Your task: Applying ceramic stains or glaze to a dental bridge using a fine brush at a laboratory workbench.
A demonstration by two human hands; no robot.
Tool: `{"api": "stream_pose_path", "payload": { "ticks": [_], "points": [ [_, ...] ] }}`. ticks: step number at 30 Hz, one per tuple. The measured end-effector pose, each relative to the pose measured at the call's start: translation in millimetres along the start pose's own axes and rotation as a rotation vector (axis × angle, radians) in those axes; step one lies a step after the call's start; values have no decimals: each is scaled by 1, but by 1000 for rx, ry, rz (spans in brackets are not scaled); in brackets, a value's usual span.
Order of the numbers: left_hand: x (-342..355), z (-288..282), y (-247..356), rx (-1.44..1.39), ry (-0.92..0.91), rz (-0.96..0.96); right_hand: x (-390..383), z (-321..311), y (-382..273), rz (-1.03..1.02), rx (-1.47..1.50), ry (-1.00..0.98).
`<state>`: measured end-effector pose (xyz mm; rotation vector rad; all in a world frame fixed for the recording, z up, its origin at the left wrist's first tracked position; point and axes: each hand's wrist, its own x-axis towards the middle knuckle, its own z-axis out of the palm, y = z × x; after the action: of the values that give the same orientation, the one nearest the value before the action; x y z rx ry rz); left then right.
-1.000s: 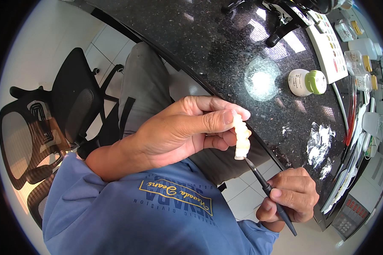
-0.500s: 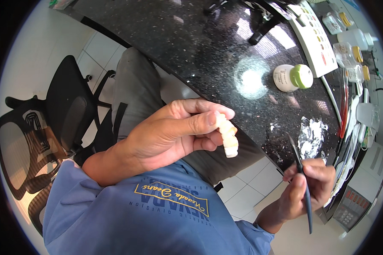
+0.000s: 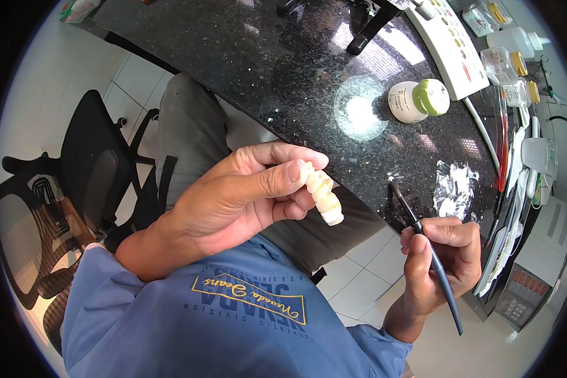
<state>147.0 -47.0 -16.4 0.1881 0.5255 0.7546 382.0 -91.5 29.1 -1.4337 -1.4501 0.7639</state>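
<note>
Between thumb and fingers, my left hand pinches one end of a cream-coloured dental bridge, a curved row of several joined teeth with a whiter tooth at the lower end. My right hand is closed around a thin paintbrush with a dark handle. The brush tip points up and left, at a small white dab on the black speckled countertop. A larger smeared white patch lies on the counter just beyond my right hand.
A white jar with a green lid stands on the counter. Behind it are a white panel and a dark stand leg. Clear bottles with yellow caps line the right. A black mesh chair stands at left.
The brush in my right hand has swung its tip left to the small white dab. My left hand still holds the bridge, now tilted slightly differently. The whole view has shifted a little.
</note>
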Motion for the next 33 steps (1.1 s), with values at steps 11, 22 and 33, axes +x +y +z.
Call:
{"api": "stream_pose_path", "payload": {
  "ticks": [11, 22, 33],
  "points": [
    [0, 1, -1, 11, 17, 9, 0, -3, 2, -8, 9, -23],
    [1, 0, -2, -23, -19, 25, 1, -3, 2, -68, -7, -54],
    [1, 3, -2, -32, 1, 18, 7, 2, 5, -451, 236, -213]
  ]
}}
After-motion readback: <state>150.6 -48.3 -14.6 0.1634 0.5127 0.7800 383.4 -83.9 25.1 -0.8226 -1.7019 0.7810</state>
